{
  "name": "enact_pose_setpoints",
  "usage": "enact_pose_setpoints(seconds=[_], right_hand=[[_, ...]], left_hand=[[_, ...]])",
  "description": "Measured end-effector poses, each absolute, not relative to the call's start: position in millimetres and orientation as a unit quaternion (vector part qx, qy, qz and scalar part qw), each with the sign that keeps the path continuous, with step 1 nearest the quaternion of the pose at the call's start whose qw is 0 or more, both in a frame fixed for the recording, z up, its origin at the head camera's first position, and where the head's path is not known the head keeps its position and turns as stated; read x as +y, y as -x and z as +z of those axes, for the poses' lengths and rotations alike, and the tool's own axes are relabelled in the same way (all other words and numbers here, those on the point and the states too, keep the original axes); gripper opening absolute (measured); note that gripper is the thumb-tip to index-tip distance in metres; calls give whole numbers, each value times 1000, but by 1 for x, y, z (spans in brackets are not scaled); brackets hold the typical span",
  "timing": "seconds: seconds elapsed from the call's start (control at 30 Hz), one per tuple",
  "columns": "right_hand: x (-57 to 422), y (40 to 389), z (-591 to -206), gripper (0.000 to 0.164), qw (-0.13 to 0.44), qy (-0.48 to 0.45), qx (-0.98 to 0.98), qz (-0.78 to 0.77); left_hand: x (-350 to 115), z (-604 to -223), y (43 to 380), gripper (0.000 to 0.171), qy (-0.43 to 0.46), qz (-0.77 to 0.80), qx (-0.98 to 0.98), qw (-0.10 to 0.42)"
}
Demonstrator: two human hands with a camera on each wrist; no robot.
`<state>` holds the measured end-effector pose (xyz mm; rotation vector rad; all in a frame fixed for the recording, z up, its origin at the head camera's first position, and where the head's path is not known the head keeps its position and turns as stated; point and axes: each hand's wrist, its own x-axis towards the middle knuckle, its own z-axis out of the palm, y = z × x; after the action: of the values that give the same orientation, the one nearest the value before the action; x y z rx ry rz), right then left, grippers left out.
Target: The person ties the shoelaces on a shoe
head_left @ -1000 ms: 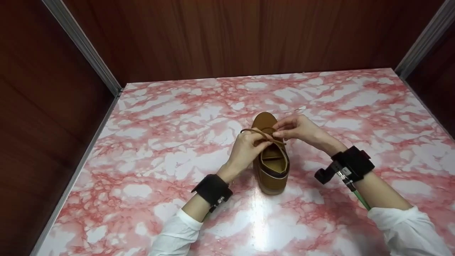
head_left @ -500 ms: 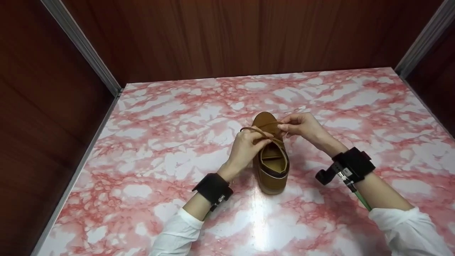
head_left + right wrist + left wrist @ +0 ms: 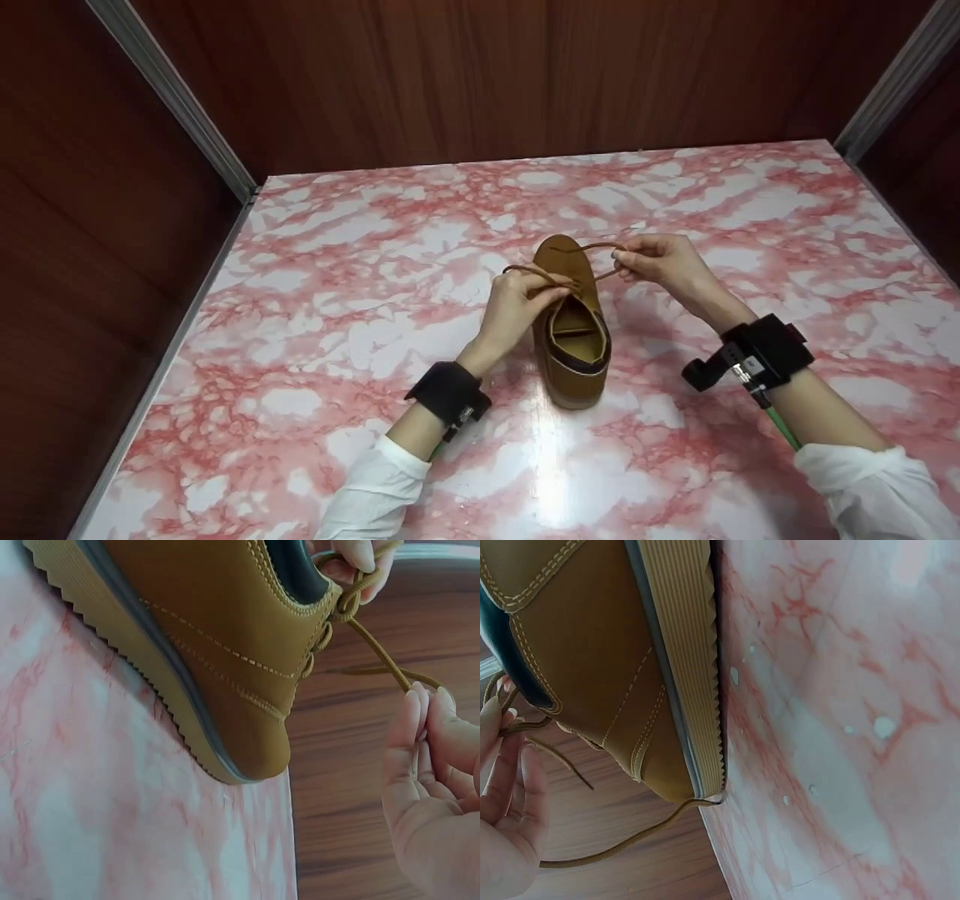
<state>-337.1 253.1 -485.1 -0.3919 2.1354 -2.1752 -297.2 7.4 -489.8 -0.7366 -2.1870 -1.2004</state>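
A tan lace-up shoe [image 3: 576, 386] stands upright on the table, its toe pointing away from me. At the top of the shoe's opening, my left hand [image 3: 516, 304] pinches a loop of the brown shoelace [image 3: 510, 724] between thumb and fingers. To the right of the shoe, my right hand [image 3: 666, 266] pinches another stretch of the shoelace [image 3: 379, 652] between thumb and fingertips. That stretch runs taut from the knot in the right wrist view, and its loose end hangs beyond the fingers. My left fingers partly hide the knot.
The pink and white marbled table [image 3: 337, 315] reaches back to a dark wooden panel [image 3: 480, 82]. Another wooden panel [image 3: 97, 247] rises at the left, and a metal post [image 3: 892, 82] stands at the back right corner.
My right hand has moved from beside the knot out to the right, drawing the lace with it. My left hand holds its loop in nearly the same place, and the shoe stays put.
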Motion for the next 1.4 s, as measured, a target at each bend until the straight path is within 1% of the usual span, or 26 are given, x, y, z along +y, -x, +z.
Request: enact_pose_setpoints(seconds=[0.27, 0.47, 0.83, 1.03, 1.27, 1.4], right_hand=[[270, 330, -486, 26, 21, 116, 690, -714], [280, 324, -483, 27, 21, 112, 687, -718], [301, 314, -482, 27, 22, 109, 681, -724], [313, 309, -483, 27, 23, 111, 654, -748], [319, 299, -482, 26, 5, 116, 641, -759], [323, 293, -482, 26, 6, 113, 630, -768]], left_hand=[[8, -484, 296, 18, 259, -502, -787, 247], [10, -483, 296, 17, 256, -513, -784, 237], [8, -483, 297, 15, 248, -524, -772, 260], [6, -483, 295, 13, 235, -522, -781, 251], [4, -484, 294, 10, 228, -517, -781, 265], [2, -486, 294, 9, 226, -516, -780, 272]])
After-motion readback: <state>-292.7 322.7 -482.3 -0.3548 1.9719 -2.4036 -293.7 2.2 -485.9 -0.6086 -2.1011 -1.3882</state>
